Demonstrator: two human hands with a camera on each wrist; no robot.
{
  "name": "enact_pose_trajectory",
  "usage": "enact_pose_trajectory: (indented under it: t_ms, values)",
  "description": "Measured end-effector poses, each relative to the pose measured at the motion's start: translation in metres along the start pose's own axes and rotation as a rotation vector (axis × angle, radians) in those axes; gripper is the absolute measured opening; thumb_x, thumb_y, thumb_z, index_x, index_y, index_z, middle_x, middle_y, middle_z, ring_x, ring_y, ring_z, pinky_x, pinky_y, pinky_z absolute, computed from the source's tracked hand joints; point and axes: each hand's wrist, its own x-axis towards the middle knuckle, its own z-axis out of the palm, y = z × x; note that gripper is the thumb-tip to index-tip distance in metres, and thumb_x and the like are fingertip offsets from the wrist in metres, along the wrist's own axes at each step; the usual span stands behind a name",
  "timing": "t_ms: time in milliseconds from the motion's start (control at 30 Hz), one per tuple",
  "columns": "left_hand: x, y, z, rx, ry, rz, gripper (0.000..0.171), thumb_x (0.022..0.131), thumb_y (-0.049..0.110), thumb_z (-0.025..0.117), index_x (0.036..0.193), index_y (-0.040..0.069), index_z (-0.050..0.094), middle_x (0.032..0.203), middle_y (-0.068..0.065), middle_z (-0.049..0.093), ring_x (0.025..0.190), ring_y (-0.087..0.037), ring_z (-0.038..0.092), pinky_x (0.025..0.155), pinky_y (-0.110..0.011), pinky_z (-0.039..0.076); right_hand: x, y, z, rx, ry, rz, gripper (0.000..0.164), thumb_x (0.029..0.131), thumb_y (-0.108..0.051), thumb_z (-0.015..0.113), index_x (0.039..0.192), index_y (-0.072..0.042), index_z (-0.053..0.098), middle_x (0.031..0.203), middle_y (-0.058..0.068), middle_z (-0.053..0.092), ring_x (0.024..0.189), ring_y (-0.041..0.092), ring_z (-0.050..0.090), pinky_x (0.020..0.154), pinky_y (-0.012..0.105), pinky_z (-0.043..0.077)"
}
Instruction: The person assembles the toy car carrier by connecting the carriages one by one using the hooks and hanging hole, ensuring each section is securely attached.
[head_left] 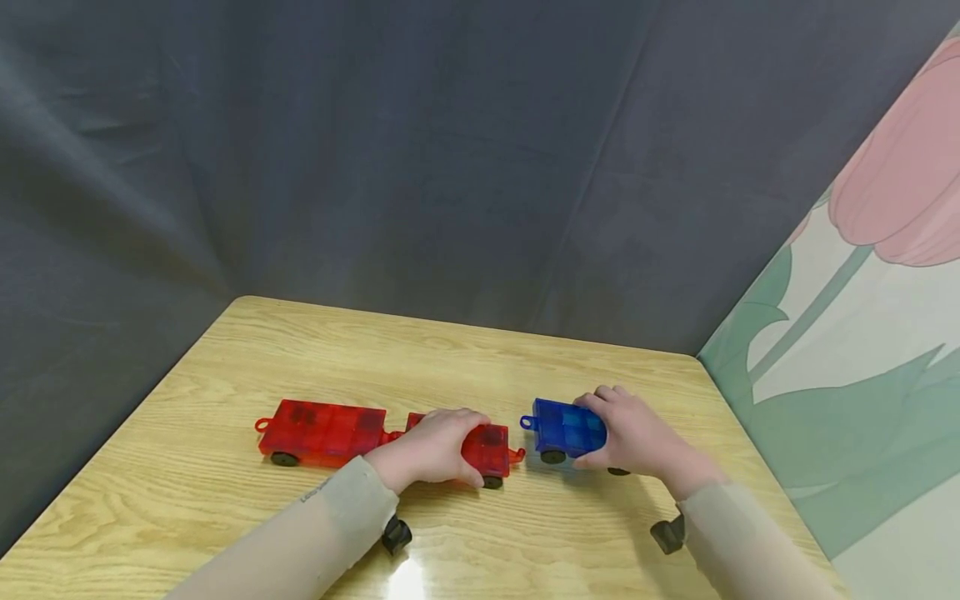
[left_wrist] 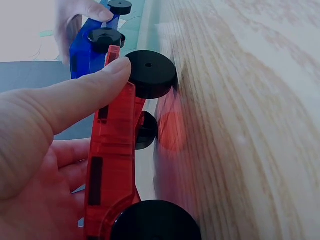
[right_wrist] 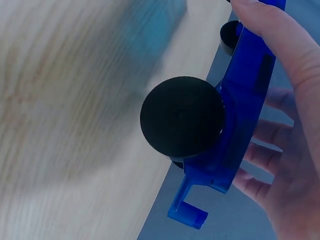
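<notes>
Two red see-through toy train cars with black wheels stand on the table, joined end to end. My left hand [head_left: 438,448] grips the right-hand red car [head_left: 489,448] from above, thumb on the near side and fingers over the far side. The other red car [head_left: 326,429] is to its left, with a ring at its free end. My right hand [head_left: 633,433] holds a blue toy train car [head_left: 557,423] across its sides, apparently slightly above the table. The blue car's ring [head_left: 528,422] is close to the red car's hook [head_left: 517,455], apart from it. A blue hook [right_wrist: 189,214] projects from the other end.
The light wood table [head_left: 315,333] has its far edge against a dark grey curtain [head_left: 420,167]. On the right stands a panel with painted tulips [head_left: 900,183]. Black wrist-worn devices [head_left: 396,534] hang below both forearms.
</notes>
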Motion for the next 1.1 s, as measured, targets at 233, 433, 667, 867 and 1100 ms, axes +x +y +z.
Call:
enact_pose_trajectory:
  t_ms: [233,433,667,867,1100]
  values:
    - [-0.001,0.001,-0.001,-0.002,-0.003,-0.001,0.083,0.073,0.037,0.088,0.144,0.013,0.051,0.143,-0.003,0.051,0.132,-0.027,0.043,0.11,-0.049,0.029,-0.008,-0.005,0.005,0.018,-0.015,0.019,0.079,0.062,-0.06,0.087,0.121,-0.013,0.064,0.105,0.0,0.059,0.096,0.023,0.055,0.084,0.051,0.052]
    - [-0.002,0.001,-0.001,0.001,0.001,0.004,0.084,0.073,0.037,0.088,0.144,0.012,0.051,0.143,-0.004,0.051,0.132,-0.027,0.044,0.111,-0.049,0.028,-0.012,-0.007,0.011,0.014,-0.029,0.016,0.08,0.062,-0.063,0.086,0.12,-0.013,0.063,0.104,0.0,0.059,0.096,0.023,0.055,0.084,0.049,0.052]
    - [-0.001,0.002,-0.001,0.005,0.004,-0.001,0.084,0.073,0.038,0.088,0.144,0.013,0.051,0.143,-0.003,0.051,0.133,-0.027,0.043,0.111,-0.048,0.029,-0.016,-0.009,0.017,0.018,-0.029,0.008,0.081,0.06,-0.066,0.085,0.118,-0.014,0.064,0.102,-0.002,0.058,0.093,0.021,0.054,0.082,0.048,0.052]
    - [-0.002,0.002,-0.001,0.0,0.0,-0.008,0.084,0.073,0.037,0.088,0.144,0.014,0.05,0.143,-0.003,0.052,0.131,-0.028,0.044,0.109,-0.048,0.031,-0.018,-0.011,0.019,0.02,-0.033,0.007,0.081,0.06,-0.067,0.084,0.118,-0.014,0.063,0.103,-0.002,0.059,0.094,0.021,0.055,0.083,0.048,0.05]
    - [-0.002,0.001,-0.002,0.013,0.009,0.013,0.084,0.073,0.037,0.088,0.144,0.012,0.051,0.142,-0.004,0.052,0.131,-0.028,0.045,0.11,-0.048,0.03,-0.019,-0.014,0.02,0.028,-0.027,0.003,0.08,0.06,-0.064,0.086,0.117,-0.013,0.063,0.101,-0.003,0.058,0.095,0.023,0.055,0.085,0.05,0.049]
